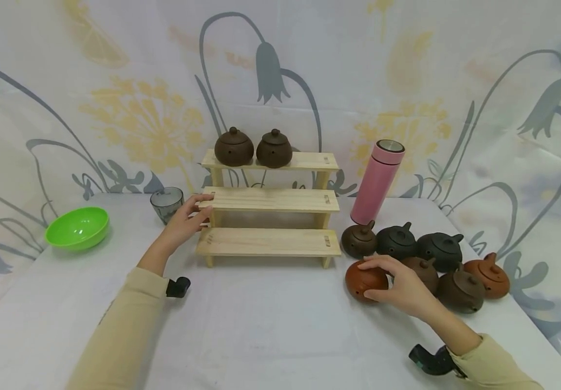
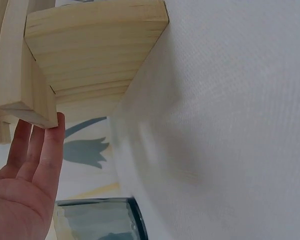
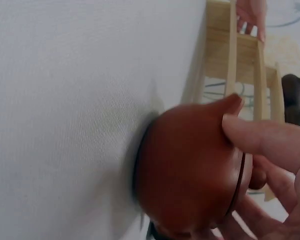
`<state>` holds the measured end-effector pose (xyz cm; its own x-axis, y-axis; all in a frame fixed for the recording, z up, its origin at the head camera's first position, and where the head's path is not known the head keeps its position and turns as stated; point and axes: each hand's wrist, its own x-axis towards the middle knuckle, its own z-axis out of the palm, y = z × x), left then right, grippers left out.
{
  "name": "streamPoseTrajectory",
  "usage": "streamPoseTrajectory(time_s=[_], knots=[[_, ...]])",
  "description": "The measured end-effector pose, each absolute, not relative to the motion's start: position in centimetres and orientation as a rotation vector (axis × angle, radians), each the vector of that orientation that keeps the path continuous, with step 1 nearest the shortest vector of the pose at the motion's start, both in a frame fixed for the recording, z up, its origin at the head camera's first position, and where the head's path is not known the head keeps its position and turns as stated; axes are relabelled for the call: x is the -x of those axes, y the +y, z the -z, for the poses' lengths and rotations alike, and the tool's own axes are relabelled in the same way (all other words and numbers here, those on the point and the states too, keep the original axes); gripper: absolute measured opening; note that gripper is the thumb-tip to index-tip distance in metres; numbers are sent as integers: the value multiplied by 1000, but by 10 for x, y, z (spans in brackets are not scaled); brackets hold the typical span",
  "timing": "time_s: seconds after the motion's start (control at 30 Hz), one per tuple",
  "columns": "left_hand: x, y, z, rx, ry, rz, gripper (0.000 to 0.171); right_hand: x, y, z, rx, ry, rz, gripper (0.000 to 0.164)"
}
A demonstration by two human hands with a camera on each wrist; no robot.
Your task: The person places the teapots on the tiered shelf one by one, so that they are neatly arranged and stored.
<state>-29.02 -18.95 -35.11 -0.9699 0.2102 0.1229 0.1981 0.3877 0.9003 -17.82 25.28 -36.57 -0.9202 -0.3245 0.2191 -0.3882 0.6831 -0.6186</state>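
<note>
My right hand (image 1: 402,284) grips a reddish-brown clay teapot (image 1: 360,281) from above, thumb and fingers spread around its upper body. In the right wrist view, the thumb presses near the spout of the teapot (image 3: 190,165), whose base is close against the white table. At the left end of a three-tier wooden shelf (image 1: 271,199), my left hand (image 1: 183,221) holds the middle board. Its fingers (image 2: 46,160) reach behind the board end in the left wrist view. Two dark brown teapots (image 1: 234,149) sit side by side on the top tier.
Several brown, black and reddish teapots (image 1: 438,252) cluster at the right, beyond my right hand. A pink thermos (image 1: 377,184) stands behind them. Left of the shelf are a grey glass (image 1: 165,201) and a green bowl (image 1: 78,230). A patterned cloth hangs behind the table (image 1: 261,325).
</note>
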Motion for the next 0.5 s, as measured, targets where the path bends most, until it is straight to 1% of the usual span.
streamPoseTrajectory(time_s=[0.07, 0.13, 0.27, 0.33, 0.4, 0.5], knots=[[290, -190, 351, -379, 2599, -1689, 51, 178, 250, 366, -633, -2776, -1105, 47], [288, -189, 348, -372, 2589, -1688, 51, 177, 248, 367, -613, -2767, -1118, 48], [279, -184, 336, -342, 2577, -1680, 49, 176, 245, 366, -454, -2812, -1118, 51], [277, -183, 332, -331, 2575, -1674, 48, 176, 244, 366, -412, -2848, -1130, 56], [280, -185, 337, -342, 2581, -1673, 49, 177, 244, 368, -433, -2870, -1155, 61], [287, -189, 345, -347, 2587, -1673, 50, 178, 242, 373, -514, -2872, -1197, 64]])
